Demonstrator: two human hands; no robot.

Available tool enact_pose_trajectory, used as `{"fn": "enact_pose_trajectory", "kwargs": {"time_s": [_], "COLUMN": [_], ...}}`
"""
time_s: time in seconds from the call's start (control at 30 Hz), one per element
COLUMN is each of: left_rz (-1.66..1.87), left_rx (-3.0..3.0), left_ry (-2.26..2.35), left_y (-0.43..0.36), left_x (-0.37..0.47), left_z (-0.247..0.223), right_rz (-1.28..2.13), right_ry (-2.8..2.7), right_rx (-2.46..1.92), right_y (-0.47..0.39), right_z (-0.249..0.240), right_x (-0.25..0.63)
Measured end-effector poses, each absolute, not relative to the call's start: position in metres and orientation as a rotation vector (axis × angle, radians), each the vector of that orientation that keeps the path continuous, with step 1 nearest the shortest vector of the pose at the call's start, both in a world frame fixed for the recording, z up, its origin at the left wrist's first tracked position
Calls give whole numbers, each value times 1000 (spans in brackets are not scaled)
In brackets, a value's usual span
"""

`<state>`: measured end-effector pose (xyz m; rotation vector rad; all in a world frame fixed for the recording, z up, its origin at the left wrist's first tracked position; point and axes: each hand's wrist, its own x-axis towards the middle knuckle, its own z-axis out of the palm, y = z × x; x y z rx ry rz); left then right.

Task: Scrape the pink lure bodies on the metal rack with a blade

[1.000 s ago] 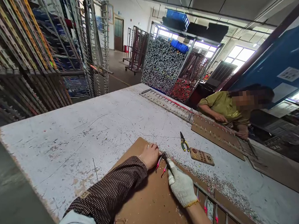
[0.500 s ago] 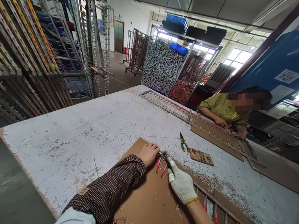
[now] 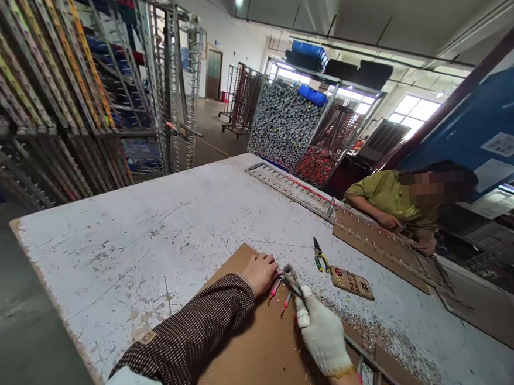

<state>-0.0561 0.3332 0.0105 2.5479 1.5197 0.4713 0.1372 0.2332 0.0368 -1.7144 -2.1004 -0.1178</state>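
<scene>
My left hand [image 3: 262, 273], bare below a brown checked sleeve cover, rests on the cardboard [image 3: 251, 357] with fingers curled over the end of a metal rack. Pink-coated hooks [image 3: 275, 289] stick out from under its fingertips toward me. In a white knitted glove, my right hand [image 3: 322, 331] grips a pair of pliers [image 3: 293, 277]. Their dark jaws are at the rack beside my left fingertips; whether they bite on it I cannot tell. The rack's rail [image 3: 372, 363] shows again below the glove; its middle is hidden by my right hand.
On the white table [image 3: 175, 221] lie yellow-green pliers [image 3: 319, 255] and a phone [image 3: 352, 282] in a patterned case. Coating chips [image 3: 381, 330] are scattered to the right. Across the table a person [image 3: 385, 198] works at another rack [image 3: 292, 190]. Tall racks [image 3: 47, 84] stand at left.
My right hand and its pliers have drawn slightly back and down, so more of the tool shows. The left hand keeps its place on the rack. The whole view has shifted a little.
</scene>
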Motion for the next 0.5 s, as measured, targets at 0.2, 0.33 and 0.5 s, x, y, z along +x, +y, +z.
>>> {"fn": "enact_pose_trajectory", "kwargs": {"time_s": [0.2, 0.33, 0.5], "left_rz": [463, 476, 479], "left_rx": [2514, 2515, 2512], "left_ry": [1531, 1525, 1528], "left_y": [332, 332, 331], "left_x": [-55, -55, -55], "left_z": [12, 12, 12], "right_rz": [-265, -189, -278], "right_ry": [-2050, -2210, -1930], "right_rx": [-1711, -1802, -1666], "right_y": [227, 232, 230], "right_z": [32, 31, 44], "right_x": [142, 141, 139]}}
